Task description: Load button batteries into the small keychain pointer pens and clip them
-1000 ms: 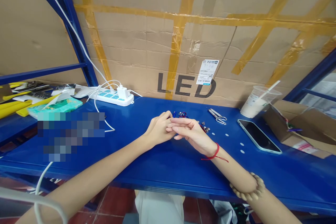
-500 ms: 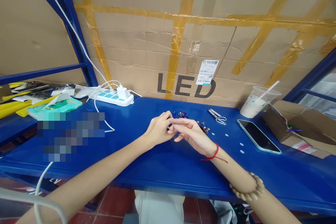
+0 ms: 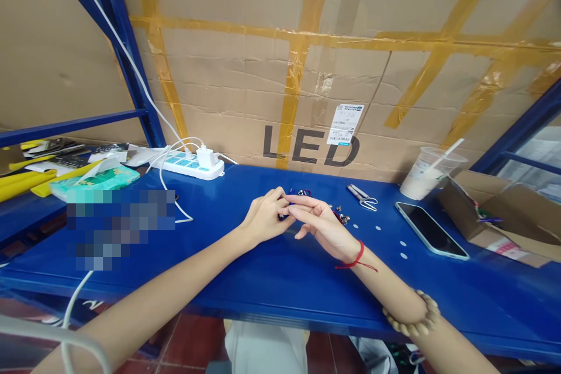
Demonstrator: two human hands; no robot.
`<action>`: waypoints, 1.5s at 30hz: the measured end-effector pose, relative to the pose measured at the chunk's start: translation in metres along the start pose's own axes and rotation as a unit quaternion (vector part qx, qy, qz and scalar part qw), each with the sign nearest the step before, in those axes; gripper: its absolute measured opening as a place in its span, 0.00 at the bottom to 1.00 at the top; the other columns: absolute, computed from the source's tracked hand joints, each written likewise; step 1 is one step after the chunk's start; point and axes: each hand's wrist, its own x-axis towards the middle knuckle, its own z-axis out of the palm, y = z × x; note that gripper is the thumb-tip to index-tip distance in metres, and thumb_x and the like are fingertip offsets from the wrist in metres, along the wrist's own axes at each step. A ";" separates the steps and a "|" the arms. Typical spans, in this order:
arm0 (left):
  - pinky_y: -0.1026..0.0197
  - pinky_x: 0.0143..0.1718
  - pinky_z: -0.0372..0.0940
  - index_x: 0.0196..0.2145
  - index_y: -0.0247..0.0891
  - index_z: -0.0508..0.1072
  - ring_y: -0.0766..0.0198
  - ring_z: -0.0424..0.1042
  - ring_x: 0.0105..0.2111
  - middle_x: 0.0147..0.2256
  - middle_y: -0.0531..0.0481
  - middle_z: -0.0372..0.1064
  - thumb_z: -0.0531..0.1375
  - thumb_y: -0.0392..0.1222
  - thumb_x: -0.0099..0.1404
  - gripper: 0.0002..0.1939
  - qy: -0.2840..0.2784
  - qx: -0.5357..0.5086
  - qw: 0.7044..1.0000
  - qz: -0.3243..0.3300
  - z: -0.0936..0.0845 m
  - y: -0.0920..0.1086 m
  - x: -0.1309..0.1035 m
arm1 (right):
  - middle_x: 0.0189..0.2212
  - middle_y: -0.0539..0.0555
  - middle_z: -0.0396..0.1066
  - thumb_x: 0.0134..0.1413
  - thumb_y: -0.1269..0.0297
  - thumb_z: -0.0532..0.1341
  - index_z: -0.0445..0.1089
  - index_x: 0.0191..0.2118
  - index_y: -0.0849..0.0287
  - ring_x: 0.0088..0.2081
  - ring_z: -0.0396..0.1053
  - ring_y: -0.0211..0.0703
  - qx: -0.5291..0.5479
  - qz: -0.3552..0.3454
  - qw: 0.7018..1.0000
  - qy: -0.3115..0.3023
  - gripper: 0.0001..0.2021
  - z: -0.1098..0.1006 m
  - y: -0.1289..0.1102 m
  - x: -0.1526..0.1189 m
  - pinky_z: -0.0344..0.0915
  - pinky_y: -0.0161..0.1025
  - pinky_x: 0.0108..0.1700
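Over the blue table (image 3: 263, 280), my left hand (image 3: 265, 216) is closed, its fingers curled round a small dark item mostly hidden between them. My right hand (image 3: 318, 222) meets it at the fingertips, thumb and fingers pressed together; whatever they pinch is too small to make out. Just behind the hands lies a small blue and red metal piece (image 3: 302, 192). Beside my right hand are several small metal parts (image 3: 343, 218) and, further right, several small white discs (image 3: 403, 256). A silver clip-like tool (image 3: 363, 197) lies behind them.
A phone (image 3: 432, 229), a plastic cup with a straw (image 3: 427, 172) and an open cardboard box (image 3: 504, 216) are at the right. At the left stand a white power strip (image 3: 188, 165) with cables and a green tissue pack (image 3: 100, 180). A large carton (image 3: 228, 82) rises behind.
My right fingers have shifted slightly against my left hand, and the right little finger side hangs a bit lower. The view has tilted slightly.
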 end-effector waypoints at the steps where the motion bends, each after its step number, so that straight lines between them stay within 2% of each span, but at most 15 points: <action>1: 0.67 0.23 0.56 0.27 0.38 0.70 0.68 0.63 0.27 0.28 0.52 0.60 0.54 0.45 0.59 0.10 -0.006 0.003 1.000 -0.002 0.000 0.000 0.000 | 0.40 0.56 0.74 0.43 0.64 0.66 0.71 0.45 0.58 0.41 0.71 0.45 -0.002 -0.002 1.000 0.002 0.20 0.000 0.001 0.000 0.70 0.28 0.25; 5: 0.68 0.23 0.56 0.29 0.38 0.71 0.68 0.63 0.28 0.27 0.52 0.59 0.54 0.47 0.59 0.11 -0.011 0.004 1.000 -0.024 0.000 0.000 0.000 | 0.42 0.55 0.73 0.41 0.65 0.67 0.70 0.47 0.56 0.41 0.71 0.44 0.002 -0.008 1.000 -0.004 0.22 0.000 0.001 0.002 0.71 0.28 0.25; 12: 0.68 0.22 0.55 0.29 0.37 0.73 0.68 0.62 0.28 0.28 0.51 0.59 0.53 0.44 0.60 0.11 -0.024 0.046 0.999 -0.005 0.002 -0.002 0.000 | 0.30 0.53 0.75 0.41 0.61 0.67 0.71 0.45 0.58 0.37 0.72 0.42 -0.028 0.008 0.999 0.016 0.20 0.001 0.003 0.002 0.70 0.27 0.24; 20: 0.68 0.25 0.58 0.32 0.41 0.76 0.68 0.63 0.29 0.28 0.52 0.59 0.56 0.47 0.59 0.11 -0.024 0.025 0.999 -0.016 0.001 0.000 0.000 | 0.40 0.56 0.74 0.42 0.63 0.66 0.69 0.47 0.58 0.45 0.70 0.48 -0.020 0.010 1.000 0.009 0.22 0.001 0.002 0.002 0.70 0.28 0.25; 25: 0.68 0.27 0.59 0.35 0.43 0.76 0.67 0.64 0.30 0.29 0.52 0.59 0.56 0.48 0.59 0.12 -0.030 0.022 0.999 -0.018 0.001 0.000 -0.001 | 0.40 0.56 0.74 0.42 0.64 0.66 0.69 0.47 0.58 0.45 0.70 0.48 -0.016 0.015 1.000 0.008 0.22 0.001 0.001 0.002 0.69 0.27 0.24; 30: 0.67 0.26 0.59 0.32 0.41 0.75 0.68 0.64 0.29 0.29 0.52 0.59 0.57 0.47 0.58 0.11 -0.029 0.023 0.999 -0.021 0.002 0.000 -0.001 | 0.39 0.56 0.74 0.41 0.65 0.67 0.70 0.46 0.58 0.44 0.71 0.46 -0.012 0.027 0.999 0.017 0.21 0.003 -0.001 0.002 0.68 0.24 0.24; 36: 0.68 0.23 0.57 0.28 0.38 0.68 0.69 0.63 0.27 0.26 0.54 0.58 0.58 0.49 0.55 0.11 -0.010 0.001 0.999 -0.042 0.004 0.000 0.000 | 0.41 0.56 0.74 0.39 0.65 0.68 0.71 0.45 0.58 0.44 0.71 0.47 -0.017 0.034 0.999 0.020 0.22 0.006 -0.003 0.002 0.68 0.25 0.25; 42: 0.68 0.22 0.57 0.29 0.38 0.65 0.69 0.63 0.26 0.25 0.56 0.57 0.60 0.46 0.53 0.10 -0.015 -0.010 0.998 -0.054 0.002 0.001 0.000 | 0.41 0.55 0.73 0.38 0.65 0.68 0.72 0.43 0.57 0.44 0.71 0.45 -0.013 0.035 0.999 0.014 0.21 0.005 -0.002 0.002 0.68 0.25 0.26; 45: 0.68 0.22 0.57 0.28 0.38 0.66 0.69 0.63 0.27 0.26 0.55 0.58 0.59 0.46 0.54 0.09 -0.020 0.006 0.999 -0.034 0.002 -0.001 0.000 | 0.39 0.55 0.74 0.37 0.65 0.69 0.72 0.42 0.57 0.42 0.71 0.44 -0.006 0.038 0.999 0.023 0.21 0.005 -0.001 0.002 0.68 0.25 0.25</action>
